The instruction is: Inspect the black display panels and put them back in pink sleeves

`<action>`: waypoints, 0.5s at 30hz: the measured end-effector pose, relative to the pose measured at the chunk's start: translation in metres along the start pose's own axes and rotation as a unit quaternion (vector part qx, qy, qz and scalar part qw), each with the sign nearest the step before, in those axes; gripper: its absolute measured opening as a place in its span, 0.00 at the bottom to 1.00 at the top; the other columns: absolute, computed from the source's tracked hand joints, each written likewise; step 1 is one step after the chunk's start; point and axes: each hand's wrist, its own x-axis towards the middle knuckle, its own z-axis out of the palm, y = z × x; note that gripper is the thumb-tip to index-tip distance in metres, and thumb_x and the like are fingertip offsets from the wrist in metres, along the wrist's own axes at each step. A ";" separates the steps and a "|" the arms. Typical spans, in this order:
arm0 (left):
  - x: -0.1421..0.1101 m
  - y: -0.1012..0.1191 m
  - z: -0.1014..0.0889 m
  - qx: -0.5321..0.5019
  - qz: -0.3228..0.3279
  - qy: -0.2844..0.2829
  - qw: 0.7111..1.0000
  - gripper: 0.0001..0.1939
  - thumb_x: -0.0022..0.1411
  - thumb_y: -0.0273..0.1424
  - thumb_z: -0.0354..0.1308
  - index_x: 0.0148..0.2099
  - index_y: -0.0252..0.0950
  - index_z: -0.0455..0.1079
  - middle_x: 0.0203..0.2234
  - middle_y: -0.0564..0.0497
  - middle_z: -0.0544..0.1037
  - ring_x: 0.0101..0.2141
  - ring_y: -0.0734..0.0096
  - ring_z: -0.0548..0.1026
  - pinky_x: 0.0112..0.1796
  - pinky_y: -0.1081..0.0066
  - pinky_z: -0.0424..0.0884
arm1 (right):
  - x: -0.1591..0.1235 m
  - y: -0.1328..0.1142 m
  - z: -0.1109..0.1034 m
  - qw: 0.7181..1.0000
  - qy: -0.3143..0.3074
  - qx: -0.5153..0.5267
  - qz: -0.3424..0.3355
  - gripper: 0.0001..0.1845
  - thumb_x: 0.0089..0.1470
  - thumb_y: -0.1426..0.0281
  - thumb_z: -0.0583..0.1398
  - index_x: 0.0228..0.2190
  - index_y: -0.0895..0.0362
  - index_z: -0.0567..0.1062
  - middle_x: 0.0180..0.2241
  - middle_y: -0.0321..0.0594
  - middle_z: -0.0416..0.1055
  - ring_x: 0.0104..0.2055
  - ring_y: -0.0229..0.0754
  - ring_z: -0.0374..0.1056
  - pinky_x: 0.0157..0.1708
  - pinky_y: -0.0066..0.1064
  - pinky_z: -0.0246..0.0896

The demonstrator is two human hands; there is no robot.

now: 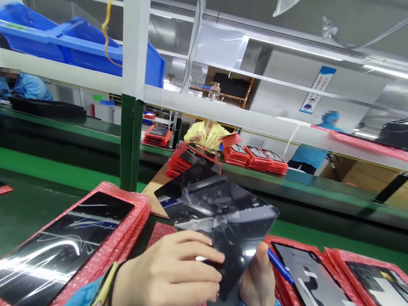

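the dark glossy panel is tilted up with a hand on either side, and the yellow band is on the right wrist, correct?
Not quite: the head view shows the yellow band at the wrist of the left hand, not the right. The dark glossy panel is tilted up as you say.

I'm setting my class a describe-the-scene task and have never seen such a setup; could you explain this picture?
There is no machine here: a person works with bare hands, and a camera worn on the head looks forward and down. The right hand grips a dark panel at its edge, while the left hand lies over its glossy face. A blue pen shows beside the right hand; whether it is held, I cannot tell. On the bench, a black panel lies left and pale panels right, on red wrap. Beyond is someone in yellow.
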 end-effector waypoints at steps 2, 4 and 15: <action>0.003 0.003 0.000 -0.043 -0.026 0.039 0.998 0.13 0.62 0.21 0.54 0.44 0.37 0.77 0.38 0.47 0.84 0.45 0.62 0.79 0.51 0.66 0.70 | 0.003 0.004 0.000 0.999 -0.007 0.038 0.006 0.32 0.25 0.42 0.70 0.30 0.50 0.81 0.30 0.46 0.80 0.46 0.62 0.73 0.46 0.55 0.66; 0.002 -0.003 0.002 -0.054 -0.120 0.155 0.979 0.11 0.61 0.20 0.56 0.40 0.38 0.75 0.35 0.48 0.83 0.41 0.64 0.80 0.45 0.69 0.74 | 0.005 0.009 -0.005 0.995 -0.008 0.095 0.008 0.27 0.24 0.46 0.72 0.27 0.48 0.81 0.26 0.42 0.80 0.44 0.61 0.74 0.49 0.55 0.64; -0.004 -0.060 0.000 -0.541 -0.416 0.353 0.640 0.10 0.59 0.35 0.62 0.33 0.38 0.65 0.24 0.57 0.72 0.25 0.75 0.74 0.28 0.74 0.74 | 0.002 0.010 -0.016 0.990 0.040 0.133 0.005 0.28 0.39 0.38 0.62 0.33 0.44 0.83 0.39 0.39 0.81 0.49 0.59 0.73 0.53 0.50 0.63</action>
